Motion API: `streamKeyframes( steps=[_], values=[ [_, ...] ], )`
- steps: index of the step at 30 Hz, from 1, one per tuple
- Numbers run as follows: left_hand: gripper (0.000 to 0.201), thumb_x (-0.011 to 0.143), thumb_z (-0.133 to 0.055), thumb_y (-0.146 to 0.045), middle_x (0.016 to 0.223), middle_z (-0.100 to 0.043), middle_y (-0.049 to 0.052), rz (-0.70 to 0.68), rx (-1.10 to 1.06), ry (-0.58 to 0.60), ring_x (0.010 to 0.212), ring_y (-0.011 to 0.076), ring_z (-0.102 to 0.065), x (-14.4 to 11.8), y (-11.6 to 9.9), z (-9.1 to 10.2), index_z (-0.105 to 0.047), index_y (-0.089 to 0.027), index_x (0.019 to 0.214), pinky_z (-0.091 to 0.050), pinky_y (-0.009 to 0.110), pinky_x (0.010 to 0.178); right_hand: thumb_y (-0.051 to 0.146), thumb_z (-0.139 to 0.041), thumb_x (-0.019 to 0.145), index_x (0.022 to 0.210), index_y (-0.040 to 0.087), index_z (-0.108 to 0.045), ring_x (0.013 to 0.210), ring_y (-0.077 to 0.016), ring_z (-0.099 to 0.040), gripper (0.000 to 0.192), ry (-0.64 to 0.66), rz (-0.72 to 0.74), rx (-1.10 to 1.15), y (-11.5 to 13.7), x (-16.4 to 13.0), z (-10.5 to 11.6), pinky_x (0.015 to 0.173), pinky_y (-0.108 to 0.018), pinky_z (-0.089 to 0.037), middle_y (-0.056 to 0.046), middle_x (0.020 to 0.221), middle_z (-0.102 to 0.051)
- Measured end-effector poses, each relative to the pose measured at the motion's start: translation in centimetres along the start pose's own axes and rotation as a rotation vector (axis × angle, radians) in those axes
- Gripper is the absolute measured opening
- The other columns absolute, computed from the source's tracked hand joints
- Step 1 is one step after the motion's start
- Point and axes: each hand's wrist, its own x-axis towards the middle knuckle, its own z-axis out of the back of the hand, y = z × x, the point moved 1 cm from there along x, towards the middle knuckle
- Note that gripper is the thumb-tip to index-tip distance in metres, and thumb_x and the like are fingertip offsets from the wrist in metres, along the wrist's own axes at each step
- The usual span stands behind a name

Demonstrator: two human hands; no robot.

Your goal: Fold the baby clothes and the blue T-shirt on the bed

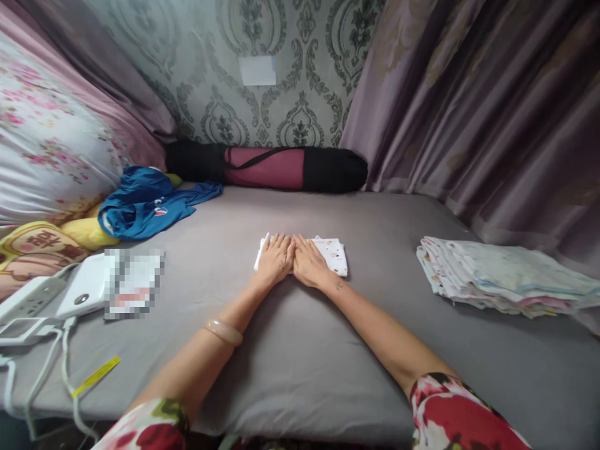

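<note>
Folded white cloth: near side of the long bag, apart. Left hand, right hand: flat upon it, unclenched, grasping nothing. Risk: uneven pressure could skew its folds.

The grey-covered surface bears a folded white cloth mid-frame, stacked cloths right, long bag upper centre, power strip lower left.

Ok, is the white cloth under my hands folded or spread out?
Folded: the white cloth lies as a small, neat rectangle, your left hand and right hand flat on it.
</note>
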Motion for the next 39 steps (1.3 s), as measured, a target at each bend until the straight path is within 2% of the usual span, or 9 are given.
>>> streamKeyframes(
  steps=[3, 8, 10, 14, 21, 26, 32, 39],
  values=[
    [0.049, 0.101, -0.021, -0.027, 0.147, -0.045, 0.015, -0.056, 0.044, 0.065, 0.139, 0.0298, -0.036, -0.2, 0.4, -0.4, -0.046, -0.011, 0.140, -0.025, 0.050, 0.116, 0.022, -0.025, 0.096, 0.148, 0.001, -0.033, 0.145, -0.0227, -0.022, 0.057, 0.024, -0.015, 0.006, 0.7, 0.0, -0.6, 0.119, -0.036, -0.014, -0.013, 0.156, -0.030],
    [0.049, 0.100, -0.021, -0.027, 0.147, -0.045, 0.015, -0.022, 0.043, 0.101, 0.139, 0.0290, -0.037, -0.1, 0.5, -0.2, -0.046, -0.010, 0.139, -0.027, 0.049, 0.115, 0.023, -0.023, 0.096, 0.148, -0.001, -0.032, 0.145, -0.0234, -0.024, 0.058, 0.037, 0.009, 0.040, 0.2, 0.4, -0.7, 0.119, -0.037, -0.016, -0.015, 0.155, -0.031],
    [0.049, 0.100, -0.021, -0.028, 0.146, -0.046, 0.015, -0.029, 0.051, 0.056, 0.139, 0.0283, -0.037, -0.1, 0.2, 0.1, -0.048, -0.011, 0.138, -0.027, 0.049, 0.116, 0.024, -0.022, 0.097, 0.148, 0.000, -0.032, 0.144, -0.0227, -0.026, 0.057, 0.029, 0.002, 0.061, -0.4, 0.5, -0.2, 0.119, -0.037, -0.018, -0.014, 0.155, -0.032],
    [0.050, 0.099, -0.025, -0.030, 0.151, -0.041, 0.012, -0.062, 0.048, -0.084, 0.143, 0.0250, -0.030, -0.3, -0.5, 0.3, -0.043, -0.010, 0.142, -0.019, 0.045, 0.120, 0.025, -0.024, 0.096, 0.148, 0.001, -0.032, 0.145, -0.0241, -0.022, 0.058, -0.093, -0.039, 0.012, -1.5, 0.1, 0.4, 0.120, -0.040, -0.012, -0.014, 0.156, -0.030],
    [0.052, 0.098, -0.025, -0.030, 0.150, -0.041, 0.012, -0.068, 0.006, 0.062, 0.142, 0.0254, -0.032, -0.4, -0.5, -1.6, -0.041, -0.011, 0.143, -0.025, 0.045, 0.117, 0.027, -0.022, 0.097, 0.146, 0.004, -0.039, 0.143, -0.0219, -0.028, 0.056, -0.073, -0.022, 0.005, -1.9, -0.9, -1.1, 0.119, -0.038, -0.016, -0.012, 0.152, -0.038],
    [0.052, 0.099, -0.024, -0.031, 0.151, -0.040, 0.012, -0.070, 0.022, 0.108, 0.142, 0.0253, -0.032, -0.1, -0.4, -1.0, -0.040, -0.011, 0.144, -0.025, 0.045, 0.117, 0.027, -0.022, 0.097, 0.147, 0.003, -0.036, 0.144, -0.0226, -0.027, 0.057, -0.025, -0.020, 0.017, -2.0, -0.7, -0.6, 0.119, -0.038, -0.016, -0.013, 0.153, -0.036],
    [0.055, 0.100, -0.022, -0.040, 0.149, -0.043, 0.013, -0.055, 0.090, -0.063, 0.142, 0.0261, -0.031, -0.3, 0.7, -0.6, -0.043, -0.012, 0.142, -0.019, 0.046, 0.119, 0.031, -0.025, 0.098, 0.147, 0.002, -0.035, 0.145, -0.0248, -0.022, 0.058, -0.055, -0.079, -0.017, -2.9, -1.2, 0.0, 0.120, -0.039, -0.011, -0.015, 0.155, -0.031],
    [0.055, 0.100, -0.021, -0.040, 0.147, -0.045, 0.015, -0.026, 0.076, 0.027, 0.139, 0.0285, -0.036, -0.5, 0.9, -0.9, -0.045, -0.011, 0.141, -0.023, 0.049, 0.117, 0.030, -0.025, 0.098, 0.146, 0.002, -0.036, 0.145, -0.0236, -0.023, 0.057, -0.041, -0.101, -0.002, -3.1, -1.4, -0.5, 0.119, -0.037, -0.014, -0.014, 0.154, -0.034]
  ],
)
